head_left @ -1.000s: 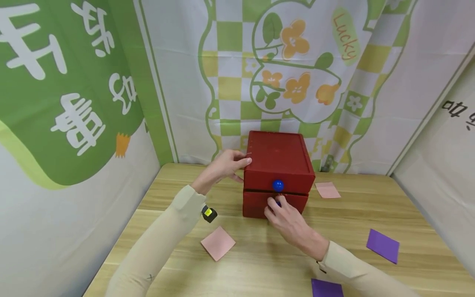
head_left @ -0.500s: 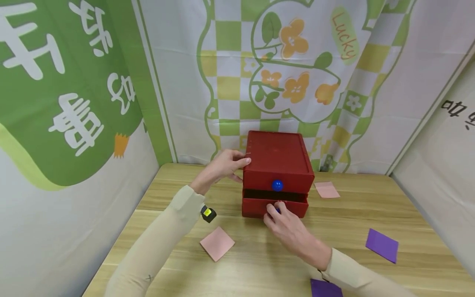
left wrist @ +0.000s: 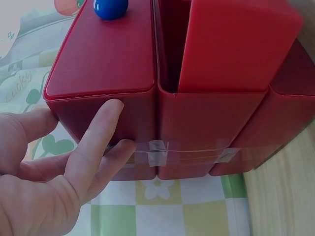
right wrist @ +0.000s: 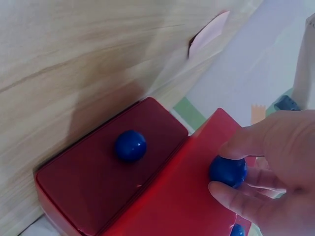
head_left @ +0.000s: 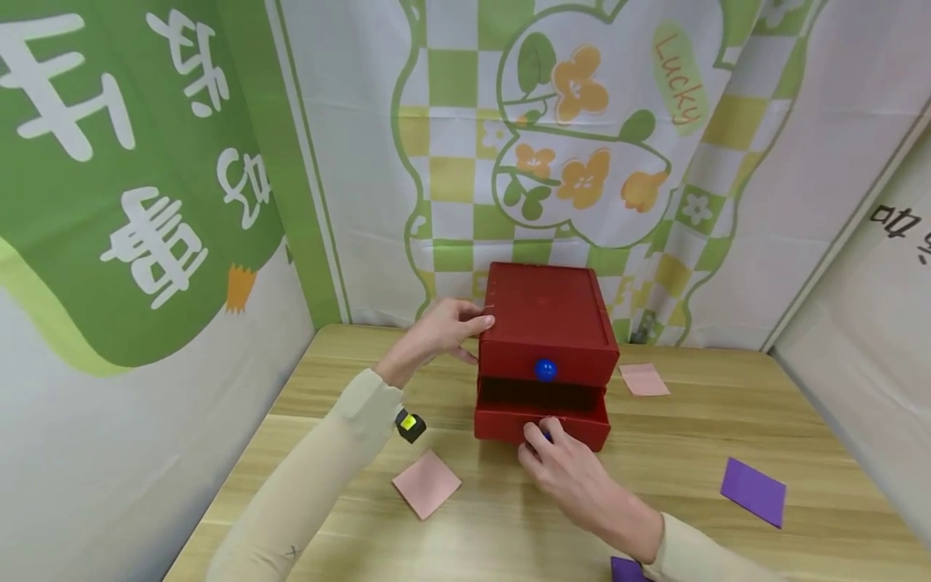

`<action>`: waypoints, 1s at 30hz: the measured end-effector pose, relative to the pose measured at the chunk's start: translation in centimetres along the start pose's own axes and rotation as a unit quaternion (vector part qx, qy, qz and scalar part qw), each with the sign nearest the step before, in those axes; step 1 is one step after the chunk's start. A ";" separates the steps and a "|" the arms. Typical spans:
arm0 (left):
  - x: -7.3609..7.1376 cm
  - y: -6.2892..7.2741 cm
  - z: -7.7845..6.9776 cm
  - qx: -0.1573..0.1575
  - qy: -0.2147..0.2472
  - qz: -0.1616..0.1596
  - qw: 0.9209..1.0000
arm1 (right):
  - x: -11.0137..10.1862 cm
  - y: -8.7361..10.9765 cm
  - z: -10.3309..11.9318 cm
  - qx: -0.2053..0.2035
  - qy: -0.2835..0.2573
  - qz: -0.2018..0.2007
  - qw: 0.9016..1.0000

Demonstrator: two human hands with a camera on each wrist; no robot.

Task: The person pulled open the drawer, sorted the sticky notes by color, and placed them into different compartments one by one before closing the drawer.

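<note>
A red drawer cabinet (head_left: 545,303) with blue ball knobs stands at the back of the table. My left hand (head_left: 445,331) rests against its left side, thumb at the top edge; in the left wrist view, straight fingers (left wrist: 93,142) touch that side. My right hand (head_left: 575,477) pinches the blue knob (right wrist: 227,172) of the middle drawer (head_left: 498,427) between thumb and fingers. That drawer is part way out, its dark inside showing behind the front. The top drawer's knob (head_left: 545,370) and the bottom drawer's knob (right wrist: 131,145) are free, both drawers closed.
Pink paper squares lie on the wooden table (head_left: 349,356), one note (head_left: 427,483) in front of the cabinet, another note (head_left: 643,379) at its right. Purple squares lie further right, one sheet (head_left: 753,491) near the right side. A printed cloth (head_left: 451,178) hangs close behind the cabinet.
The middle drawer has come out toward me from nearly closed, my right hand moving back with its knob. My left hand stays on the cabinet's side.
</note>
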State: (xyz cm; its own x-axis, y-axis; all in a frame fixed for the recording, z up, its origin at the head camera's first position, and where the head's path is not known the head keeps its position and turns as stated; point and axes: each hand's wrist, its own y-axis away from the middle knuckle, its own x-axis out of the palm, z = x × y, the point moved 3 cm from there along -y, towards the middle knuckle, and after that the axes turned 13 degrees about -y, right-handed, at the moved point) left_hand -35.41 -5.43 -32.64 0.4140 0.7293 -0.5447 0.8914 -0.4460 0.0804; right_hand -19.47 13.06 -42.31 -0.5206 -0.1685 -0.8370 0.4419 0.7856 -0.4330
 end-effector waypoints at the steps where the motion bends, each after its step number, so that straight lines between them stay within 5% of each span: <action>1: 0.0 -0.1 -0.1 0.000 0.002 0.001 1.000 | -0.1 0.1 0.1 0.001 -0.001 0.007 1.000; 23: 0.0 -0.3 -0.1 0.001 0.009 -0.001 1.000 | -2.7 1.2 2.6 -0.026 -0.011 0.127 0.992; 30: 0.1 0.0 0.1 0.000 0.013 0.005 1.000 | -3.1 1.5 3.3 -0.025 -0.022 0.137 0.990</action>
State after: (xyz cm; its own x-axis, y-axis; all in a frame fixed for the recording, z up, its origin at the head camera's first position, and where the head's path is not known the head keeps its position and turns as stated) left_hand -35.45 -5.43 -32.78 0.4274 0.7382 -0.5219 0.8872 -0.4533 0.0854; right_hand -14.80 12.83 -41.43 -0.3534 0.0300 -0.9350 0.5254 0.8333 -0.1718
